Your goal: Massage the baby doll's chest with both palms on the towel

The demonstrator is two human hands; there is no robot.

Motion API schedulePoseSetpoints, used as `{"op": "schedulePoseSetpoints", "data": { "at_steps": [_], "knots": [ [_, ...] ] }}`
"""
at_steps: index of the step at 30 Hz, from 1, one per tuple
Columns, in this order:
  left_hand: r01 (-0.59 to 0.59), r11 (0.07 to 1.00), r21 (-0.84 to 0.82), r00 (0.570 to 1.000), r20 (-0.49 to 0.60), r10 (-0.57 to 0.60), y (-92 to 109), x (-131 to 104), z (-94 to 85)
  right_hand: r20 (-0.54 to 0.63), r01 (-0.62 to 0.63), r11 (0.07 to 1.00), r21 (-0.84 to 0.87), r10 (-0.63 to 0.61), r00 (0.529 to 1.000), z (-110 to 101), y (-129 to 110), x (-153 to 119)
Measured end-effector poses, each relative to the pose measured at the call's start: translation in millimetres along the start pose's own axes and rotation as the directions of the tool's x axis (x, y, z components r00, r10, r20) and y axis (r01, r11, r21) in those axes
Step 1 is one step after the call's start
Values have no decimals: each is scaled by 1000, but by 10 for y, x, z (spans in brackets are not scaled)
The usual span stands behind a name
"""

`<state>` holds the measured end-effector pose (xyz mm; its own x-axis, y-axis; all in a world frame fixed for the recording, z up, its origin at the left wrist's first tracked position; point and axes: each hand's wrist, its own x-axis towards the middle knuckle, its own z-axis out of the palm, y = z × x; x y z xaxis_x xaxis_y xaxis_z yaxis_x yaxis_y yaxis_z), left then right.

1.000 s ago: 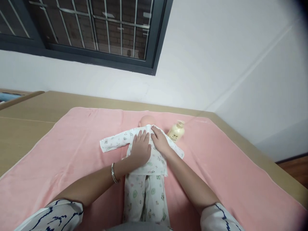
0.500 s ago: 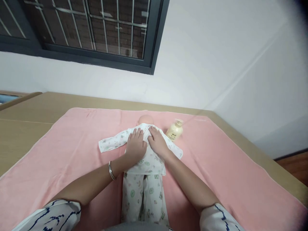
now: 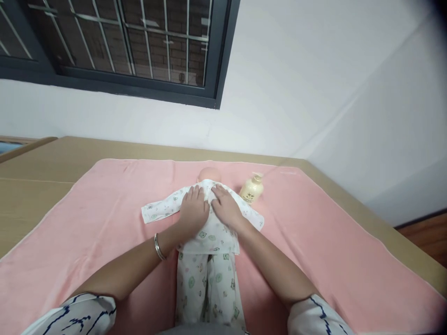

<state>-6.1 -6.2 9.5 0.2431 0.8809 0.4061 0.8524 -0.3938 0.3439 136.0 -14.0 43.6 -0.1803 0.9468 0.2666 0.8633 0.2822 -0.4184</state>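
A baby doll lies on a pink blanket, its bald head at the far end. It is dressed in a white printed top and matching trousers, the sleeves spread to both sides. My left hand rests flat on the left half of the doll's chest, fingers stretched out. On the right half of the chest lies my right hand, its fingers extended toward the collar. Neither hand grips anything. The doll's face is not visible.
A cream pump bottle stands on the blanket, right of the doll's shoulder. Under the blanket is a wooden surface bordered by a white wall. A dark-framed, barred window is at the upper left.
Both hands stay on the doll's chest, with only a slight shift of the fingers. The whole view has moved a little; the doll and bottle lie as before.
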Motion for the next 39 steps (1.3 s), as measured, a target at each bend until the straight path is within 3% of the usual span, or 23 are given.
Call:
{"op": "schedulePoseSetpoints", "data": {
  "at_steps": [4,11,16,21,25,30,35,39],
  "knots": [
    [-96,994,-46,995,-8,95,109,-94,-15,-62,-61,998,23,63,996,53,153,93],
    [42,984,-173,999,-4,-43,-180,213,-11,-28,82,991,-102,-85,996,199,-238,-243],
    [54,972,-230,996,-61,-69,-176,129,117,8,69,998,10,-69,998,95,-38,-61],
    [46,958,-283,993,-95,-76,-174,84,167,-90,-39,995,89,47,995,-22,154,82],
    [36,947,-320,989,-126,-80,-212,87,187,-186,69,995,77,-53,981,5,15,-25],
    [0,942,-336,987,-153,-55,-231,80,210,-85,136,990,32,-133,987,76,-103,-95],
    [-8,939,-343,985,-163,-51,-226,73,209,-193,120,991,53,-107,975,44,-60,-72],
    [-20,939,-343,985,-169,-41,-228,69,204,-68,138,990,18,-136,988,80,-52,-69]
  ]
}}
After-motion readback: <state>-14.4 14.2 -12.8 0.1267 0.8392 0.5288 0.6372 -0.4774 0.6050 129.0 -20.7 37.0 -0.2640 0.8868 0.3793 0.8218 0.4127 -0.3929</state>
